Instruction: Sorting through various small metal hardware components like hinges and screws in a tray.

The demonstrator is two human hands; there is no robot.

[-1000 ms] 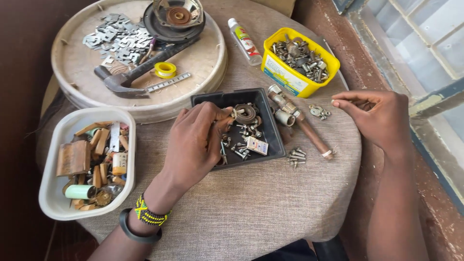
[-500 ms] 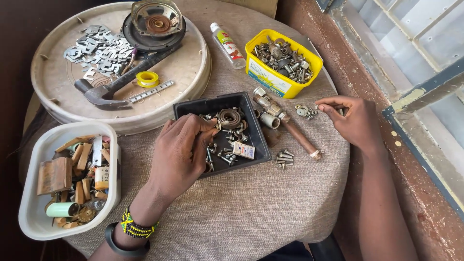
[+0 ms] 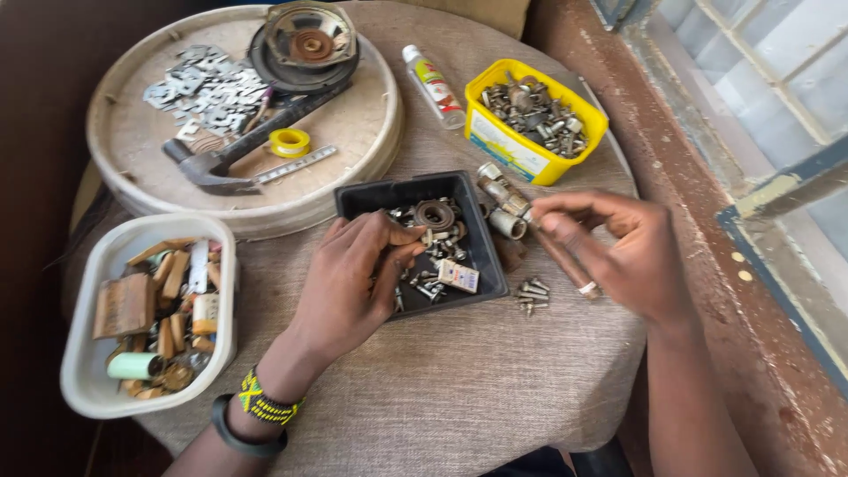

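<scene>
Over the black square tray (image 3: 358,200) at the middle of the round, cloth-covered table (image 3: 424,397), the left hand (image 3: 349,287) reaches in with its fingers curled together into the heap of small screws and bolts (image 3: 430,265); whether they have closed on one piece I cannot tell, since the fingertips hide what lies under them. Just right of the tray, the right hand (image 3: 623,256) hovers with thumb and forefinger pinched together, and anything between them is too small to make out. Picking from such a heap goes best with fingertips only, lifting one piece clear before moving it, because the loose metal parts are smooth, tangled and quick to slip. Also in the tray lie a rusty ring-shaped part (image 3: 435,215) and a small card-like box (image 3: 458,276). A few loose screws (image 3: 532,294) rest on the coarse woven cloth just right of the tray, beside a brown rod (image 3: 565,261). Behind the tray to the right, a yellow plastic tub (image 3: 495,146) holds grey hardware; left of it a white tub (image 3: 141,397) holds wooden and brassy bits.
</scene>
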